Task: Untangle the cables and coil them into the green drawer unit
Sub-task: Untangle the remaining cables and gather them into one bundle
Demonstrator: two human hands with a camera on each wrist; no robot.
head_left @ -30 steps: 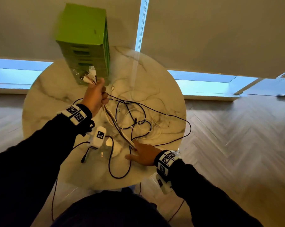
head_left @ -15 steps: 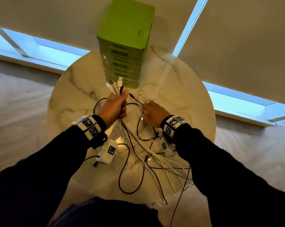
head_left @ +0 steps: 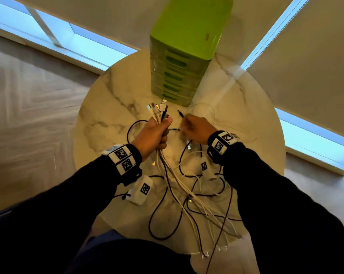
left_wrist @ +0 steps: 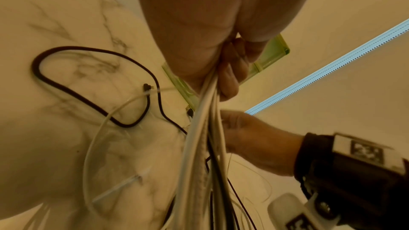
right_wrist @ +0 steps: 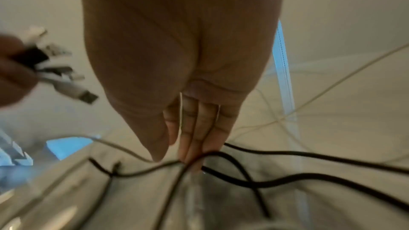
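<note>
On the tabletop: round marble tabletop [head_left: 100, 123] with the green drawer unit [head_left: 184, 48] at its far edge, drawers closed.
Left hand: left hand [head_left: 154, 135] clenched round a bundle of cables [head_left: 173, 171], plugs sticking up just before the unit.
Right hand: right hand [head_left: 196, 129] beside it, fingers [right_wrist: 197, 139] fairly straight, tips touching a black cable [right_wrist: 287, 179]; whether it pinches, I cannot tell.
Loose ends: cables trail over the near edge.

Surface [head_left: 111, 107]: polished veined marble, glossy. Drawer unit [head_left: 189, 26]: smooth green plastic, translucent fronts. Cables [head_left: 187, 186]: white and black rubbery sheathing; plugs [head_left: 163, 104] metal-tipped. Floor [head_left: 28, 99]: herringbone wood.
</note>
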